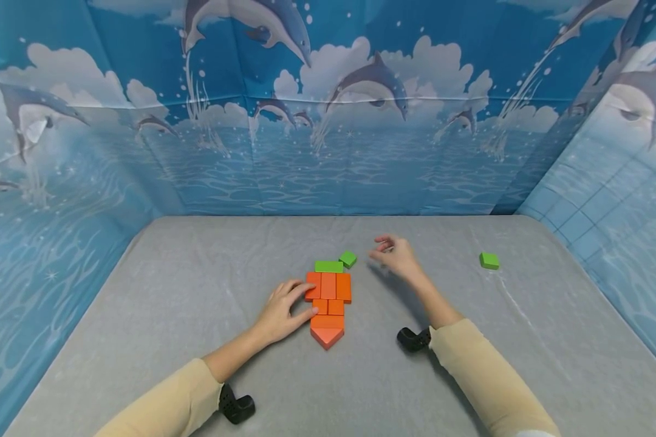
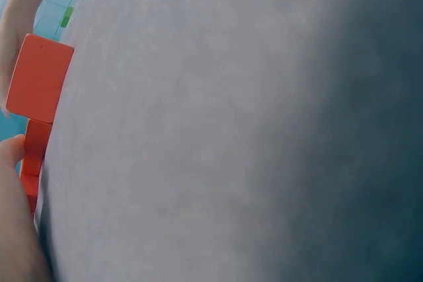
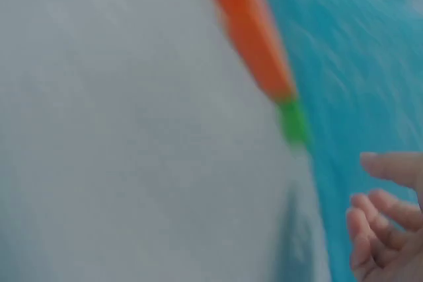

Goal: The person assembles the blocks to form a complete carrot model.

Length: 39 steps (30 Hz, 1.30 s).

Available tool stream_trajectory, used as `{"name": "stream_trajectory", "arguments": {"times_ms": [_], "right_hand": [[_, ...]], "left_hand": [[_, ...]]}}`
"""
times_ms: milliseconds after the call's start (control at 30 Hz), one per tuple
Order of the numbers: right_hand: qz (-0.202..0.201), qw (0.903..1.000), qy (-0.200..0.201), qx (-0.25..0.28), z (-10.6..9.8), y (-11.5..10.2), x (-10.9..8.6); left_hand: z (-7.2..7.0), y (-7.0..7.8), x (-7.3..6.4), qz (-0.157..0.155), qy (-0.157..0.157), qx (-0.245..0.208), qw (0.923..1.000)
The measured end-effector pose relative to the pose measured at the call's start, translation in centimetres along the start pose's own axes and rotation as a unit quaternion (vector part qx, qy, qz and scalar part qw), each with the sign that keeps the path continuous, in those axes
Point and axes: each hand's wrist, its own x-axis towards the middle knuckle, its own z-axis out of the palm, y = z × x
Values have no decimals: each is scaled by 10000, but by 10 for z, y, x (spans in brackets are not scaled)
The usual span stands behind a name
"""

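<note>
Orange blocks [image 1: 328,286] lie flush together in a carrot-like shape, with a triangular block [image 1: 327,337] at the near end. A green rectangular block [image 1: 328,266] sits against the far end, and a small green block [image 1: 348,260] lies askew at its right corner. My left hand [image 1: 279,313] rests at the left side of the shape, its thumb and a finger touching orange blocks. To the right of the small green block, my right hand [image 1: 398,257] is above the table, fingers loosely bent and holding nothing. The right wrist view is blurred around the blocks.
Another green block [image 1: 489,261] lies apart at the right on the grey cloth-covered table [image 1: 240,255]. A blue dolphin-print curtain [image 1: 333,164] hangs behind the table and along its sides. Black devices [image 1: 413,339] are worn at both wrists.
</note>
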Motion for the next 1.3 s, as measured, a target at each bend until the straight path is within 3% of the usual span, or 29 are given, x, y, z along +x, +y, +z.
{"name": "stream_trajectory", "arguments": {"times_ms": [267,400,533,667,867,1133,1300], "right_hand": [[-180,9931,740,-897,-103,64,-21],[-127,9861,963,-1344,-134,98,-38],[33,9837,955,-1522,-153,122,-52],[256,9830,820,-1624,-162,138,-59],[176,9837,667,-1660,-162,148,-61],[243,9828,815,-1638,-157,144,-54],[346,9804,895,-1723,-145,130,-47]], "left_hand": [[1,0,0,37,16,22,10000],[1,-1,0,59,68,25,10000],[2,-2,-1,112,138,82,9998],[3,-2,-1,116,114,88,9998],[1,-3,-2,64,89,76,9999],[-1,-2,-4,0,85,120,9999],[2,-4,0,46,13,222,9997]]}}
